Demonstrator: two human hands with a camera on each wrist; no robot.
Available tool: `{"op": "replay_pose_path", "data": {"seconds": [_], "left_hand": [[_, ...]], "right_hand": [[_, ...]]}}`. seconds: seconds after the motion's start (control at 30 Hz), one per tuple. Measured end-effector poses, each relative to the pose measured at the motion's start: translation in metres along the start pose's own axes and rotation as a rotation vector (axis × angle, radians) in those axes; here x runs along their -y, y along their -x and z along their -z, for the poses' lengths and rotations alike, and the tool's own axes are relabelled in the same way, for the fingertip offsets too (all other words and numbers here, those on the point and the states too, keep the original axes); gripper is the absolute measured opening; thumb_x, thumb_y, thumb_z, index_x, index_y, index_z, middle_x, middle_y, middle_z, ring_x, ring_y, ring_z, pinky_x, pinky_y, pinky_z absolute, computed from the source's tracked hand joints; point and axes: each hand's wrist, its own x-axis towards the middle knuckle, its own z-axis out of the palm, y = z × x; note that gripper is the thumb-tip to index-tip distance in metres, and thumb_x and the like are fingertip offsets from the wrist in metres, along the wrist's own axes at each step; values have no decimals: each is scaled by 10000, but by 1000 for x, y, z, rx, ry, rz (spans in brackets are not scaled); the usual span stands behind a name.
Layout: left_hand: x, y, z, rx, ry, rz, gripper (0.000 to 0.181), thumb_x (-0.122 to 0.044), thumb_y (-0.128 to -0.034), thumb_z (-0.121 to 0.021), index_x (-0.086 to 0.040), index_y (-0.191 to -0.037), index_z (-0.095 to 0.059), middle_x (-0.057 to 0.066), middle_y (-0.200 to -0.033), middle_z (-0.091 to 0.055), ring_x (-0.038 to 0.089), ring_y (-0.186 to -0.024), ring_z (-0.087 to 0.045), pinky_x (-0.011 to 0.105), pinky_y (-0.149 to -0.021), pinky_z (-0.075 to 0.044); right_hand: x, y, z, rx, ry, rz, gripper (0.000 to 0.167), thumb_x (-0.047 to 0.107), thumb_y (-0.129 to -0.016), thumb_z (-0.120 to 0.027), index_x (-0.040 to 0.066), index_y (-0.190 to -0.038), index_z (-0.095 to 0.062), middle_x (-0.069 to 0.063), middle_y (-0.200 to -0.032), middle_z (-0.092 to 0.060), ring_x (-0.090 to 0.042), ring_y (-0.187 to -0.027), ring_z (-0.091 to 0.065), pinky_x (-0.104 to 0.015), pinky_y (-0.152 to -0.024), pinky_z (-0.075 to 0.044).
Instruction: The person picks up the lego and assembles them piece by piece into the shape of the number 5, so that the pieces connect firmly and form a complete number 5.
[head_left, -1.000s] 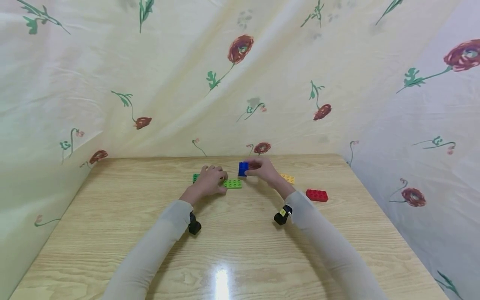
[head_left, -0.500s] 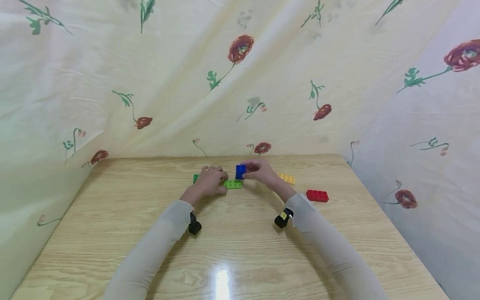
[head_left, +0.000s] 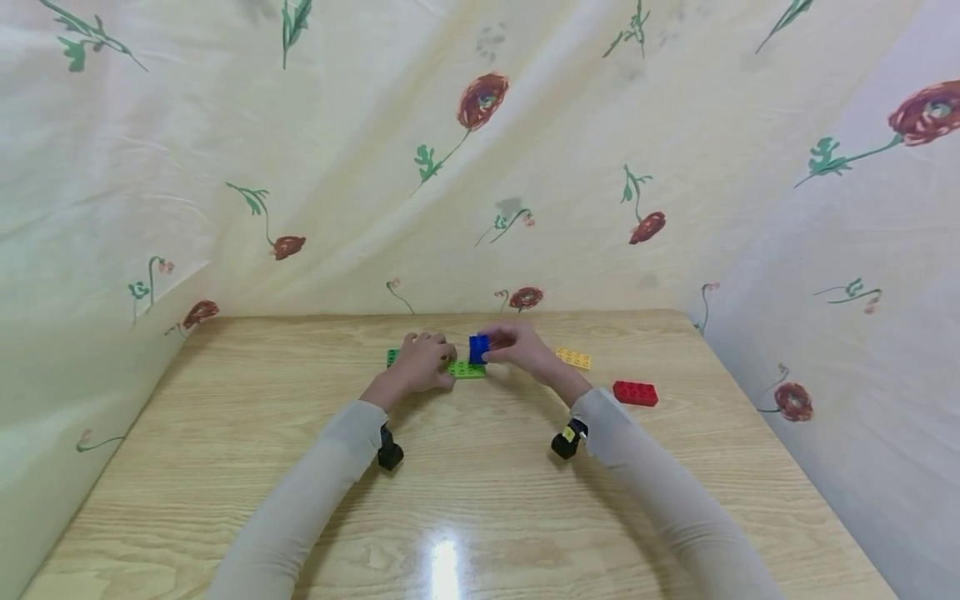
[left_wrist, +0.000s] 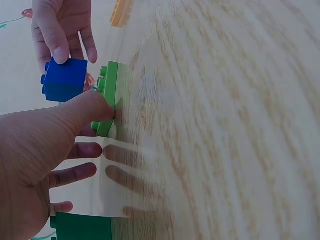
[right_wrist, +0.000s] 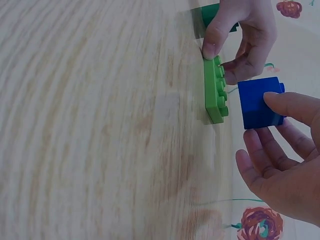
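A light green building brick (head_left: 468, 370), flat with two rows of studs, lies on the table. My left hand (head_left: 422, 362) pinches its left end between thumb and fingers, as the left wrist view also shows. In my right hand (head_left: 522, 346) a blue building brick (right_wrist: 261, 103) is pinched between thumb and fingertips. That blue brick is held just above the right end of the light green brick (right_wrist: 215, 92), with a small gap between them in the right wrist view. A dark green brick (left_wrist: 82, 227) stands beside my left hand, partly hidden behind it in the head view.
On the wooden table (head_left: 480, 500), a yellow brick (head_left: 573, 358) lies right of my right hand. A red brick (head_left: 635, 393) is farther right, near my right sleeve. Behind the table hangs a flowered cloth (head_left: 337, 167).
My right hand has brought the blue brick left and toward me, lower over the light green brick's right end. The left hand has kept its hold in place.
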Motion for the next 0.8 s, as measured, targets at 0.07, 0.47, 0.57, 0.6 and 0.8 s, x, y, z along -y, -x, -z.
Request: {"op": "replay_pose_path", "data": {"seconds": [0.07, 0.47, 0.57, 0.6, 0.8], "left_hand": [[0, -1, 0, 1, -3, 3, 366, -347, -886, -775, -165, -1196, -710, 52, -1200, -634, 343, -1221, -554, 647, -1149, -310], [-1, -3, 0, -4, 10, 17, 355, -331, -882, -778, -152, -1182, -715, 63, -1210, -637, 353, -1244, -543, 641, -1150, -307], [-1, -3, 1, -4, 11, 17, 360, -332, -881, -780, -149, -1184, -716, 67, -1217, -641, 354, -1246, -544, 643, -1150, -308], [-1, -3, 1, -5, 11, 17, 362, -332, -880, -781, -149, -1185, -716, 68, -1219, -642, 354, -1244, -544, 642, -1149, -309], [-1, -3, 1, -8, 7, 15, 376, -337, -878, -780, -147, -1196, -717, 67, -1228, -644, 348, -1241, -545, 633, -1145, -317]], "right_hand": [[-1, -1, 0, 7, 3, 4, 452, 19, -924, -719, 10, -1365, -617, -219, -1302, -648, -283, -1118, -640, -312, -913, -562], [-1, -2, 2, 27, 33, -24, 453, 39, -925, -725, 35, -1366, -624, -219, -1290, -648, -293, -1126, -632, -344, -939, -547], [-2, -2, 1, 32, 37, -24, 445, 50, -932, -721, 40, -1366, -625, -203, -1288, -648, -278, -1118, -632, -342, -939, -552], [-2, -3, 1, 35, 39, -22, 440, 52, -934, -719, 36, -1364, -625, -202, -1289, -648, -275, -1116, -632, -342, -939, -553], [-2, -4, 1, 42, 51, -20, 431, 46, -934, -719, 30, -1356, -630, -206, -1298, -641, -285, -1115, -631, -344, -945, -550]]}}
